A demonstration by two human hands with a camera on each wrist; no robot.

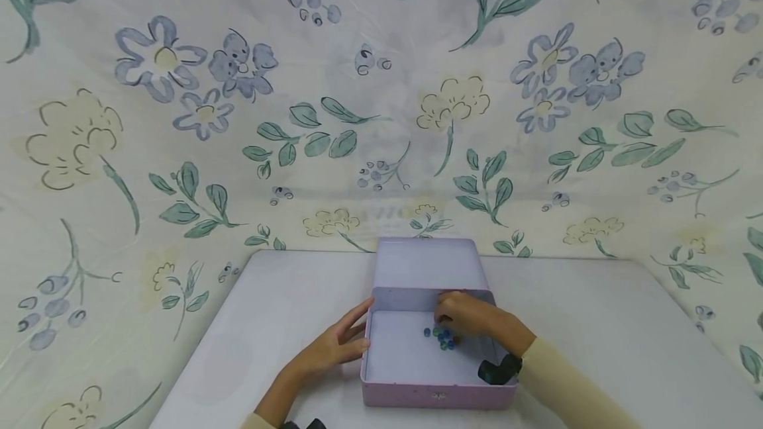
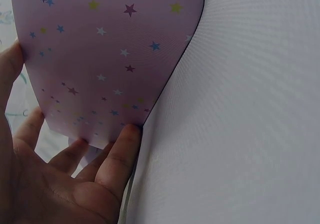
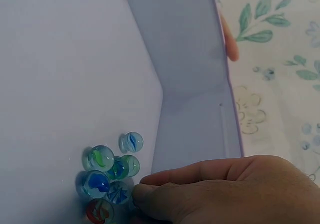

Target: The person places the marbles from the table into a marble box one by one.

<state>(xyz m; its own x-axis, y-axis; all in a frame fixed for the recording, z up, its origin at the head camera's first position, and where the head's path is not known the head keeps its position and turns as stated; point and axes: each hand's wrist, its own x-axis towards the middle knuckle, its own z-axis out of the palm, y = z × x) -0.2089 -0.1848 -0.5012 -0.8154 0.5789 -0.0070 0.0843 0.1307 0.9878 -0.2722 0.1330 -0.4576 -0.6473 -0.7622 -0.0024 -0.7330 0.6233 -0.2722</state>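
A pinkish-purple box (image 1: 438, 396) stands on the table with its lid (image 1: 429, 263) raised at the back. Along its star-printed side (image 2: 115, 48), my left hand (image 1: 334, 349) rests spread fingers. Inside the box, my right hand (image 1: 467, 314) reaches down with thumb and index fingertips close together beside several glass marbles (image 1: 444, 335). One marble with a green swirl (image 3: 99, 158), another with a blue swirl (image 3: 96, 184) and a reddish one (image 3: 100, 211) lie near those fingertips. Whether a marble sits between them I cannot tell.
The white table (image 1: 566, 330) extends on both sides of the box. Behind it hangs a cloth (image 1: 381, 85) printed with flowers and leaves. A black wrist strap (image 1: 499, 371) on the right arm overlaps the box's front right corner in the head view.
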